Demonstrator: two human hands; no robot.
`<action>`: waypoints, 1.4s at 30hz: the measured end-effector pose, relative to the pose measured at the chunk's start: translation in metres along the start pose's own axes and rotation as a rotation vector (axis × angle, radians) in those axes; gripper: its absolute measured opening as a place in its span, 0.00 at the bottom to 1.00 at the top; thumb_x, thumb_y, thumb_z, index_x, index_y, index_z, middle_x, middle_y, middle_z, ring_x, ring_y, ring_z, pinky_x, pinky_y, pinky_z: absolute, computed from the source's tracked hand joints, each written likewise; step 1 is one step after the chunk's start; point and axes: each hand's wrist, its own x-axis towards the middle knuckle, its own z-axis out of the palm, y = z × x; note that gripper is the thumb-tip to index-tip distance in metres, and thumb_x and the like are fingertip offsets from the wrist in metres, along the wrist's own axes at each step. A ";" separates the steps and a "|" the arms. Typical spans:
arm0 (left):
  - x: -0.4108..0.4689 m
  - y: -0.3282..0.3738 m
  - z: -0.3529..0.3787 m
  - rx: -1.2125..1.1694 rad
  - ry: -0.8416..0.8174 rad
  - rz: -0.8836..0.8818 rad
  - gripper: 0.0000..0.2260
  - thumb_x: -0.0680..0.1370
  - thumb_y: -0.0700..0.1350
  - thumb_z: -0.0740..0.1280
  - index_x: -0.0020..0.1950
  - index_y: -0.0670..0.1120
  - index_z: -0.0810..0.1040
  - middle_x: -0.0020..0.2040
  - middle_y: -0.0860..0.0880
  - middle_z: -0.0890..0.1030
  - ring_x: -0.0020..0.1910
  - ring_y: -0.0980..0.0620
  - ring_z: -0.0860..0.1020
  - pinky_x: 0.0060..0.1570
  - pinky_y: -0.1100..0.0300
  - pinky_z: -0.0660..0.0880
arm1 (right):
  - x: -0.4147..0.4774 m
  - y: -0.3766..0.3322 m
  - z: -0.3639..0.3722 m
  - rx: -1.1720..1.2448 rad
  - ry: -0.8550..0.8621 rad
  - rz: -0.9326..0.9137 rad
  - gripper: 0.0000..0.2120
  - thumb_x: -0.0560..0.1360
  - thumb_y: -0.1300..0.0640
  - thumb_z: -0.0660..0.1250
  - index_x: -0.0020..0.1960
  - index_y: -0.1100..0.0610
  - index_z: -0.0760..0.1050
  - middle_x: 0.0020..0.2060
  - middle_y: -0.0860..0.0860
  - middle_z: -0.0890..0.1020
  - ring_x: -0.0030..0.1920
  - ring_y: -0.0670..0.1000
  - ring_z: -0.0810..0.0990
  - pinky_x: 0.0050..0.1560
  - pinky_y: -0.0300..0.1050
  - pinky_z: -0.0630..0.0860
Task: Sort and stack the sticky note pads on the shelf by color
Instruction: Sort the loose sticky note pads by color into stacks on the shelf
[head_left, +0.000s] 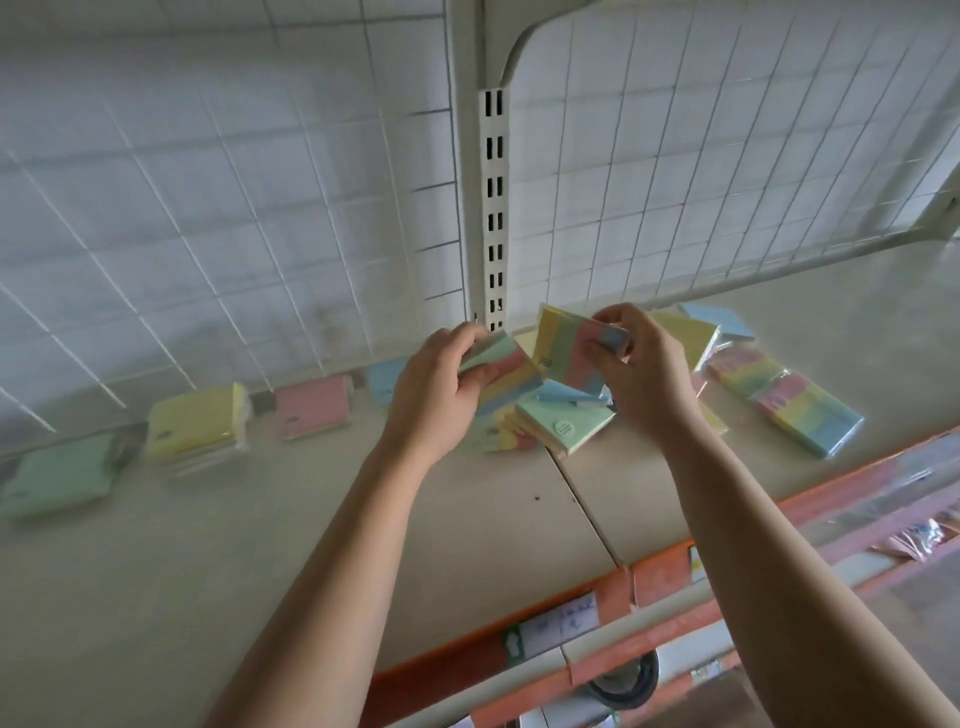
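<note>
Well, shelf label (558, 623) unreadable — left hand (436, 395), right hand (641, 371) grip striped pads (563, 345).

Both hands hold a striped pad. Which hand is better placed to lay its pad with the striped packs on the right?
The right hand, probably: its striped pad is held just beside the striped packs lying on the shelf, while the left hand would have to reach across it.
</note>
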 end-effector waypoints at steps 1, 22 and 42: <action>-0.005 -0.007 -0.008 0.054 0.007 -0.007 0.08 0.77 0.45 0.68 0.55 0.49 0.76 0.48 0.52 0.76 0.48 0.50 0.77 0.42 0.60 0.68 | -0.001 -0.005 0.007 -0.041 -0.024 -0.027 0.07 0.72 0.58 0.69 0.50 0.54 0.76 0.34 0.45 0.77 0.33 0.42 0.73 0.29 0.29 0.66; -0.129 -0.133 -0.174 0.289 0.184 -0.279 0.10 0.77 0.42 0.66 0.57 0.47 0.75 0.53 0.48 0.76 0.55 0.45 0.74 0.45 0.53 0.73 | -0.060 -0.145 0.178 -0.022 -0.355 -0.277 0.07 0.70 0.58 0.72 0.46 0.54 0.77 0.35 0.50 0.79 0.32 0.44 0.72 0.33 0.29 0.66; -0.232 -0.229 -0.315 0.266 0.375 -0.433 0.12 0.77 0.41 0.65 0.61 0.45 0.75 0.56 0.47 0.76 0.54 0.47 0.75 0.50 0.55 0.72 | -0.128 -0.272 0.328 0.283 -0.551 -0.217 0.07 0.79 0.56 0.60 0.54 0.53 0.62 0.39 0.55 0.80 0.30 0.59 0.81 0.21 0.43 0.70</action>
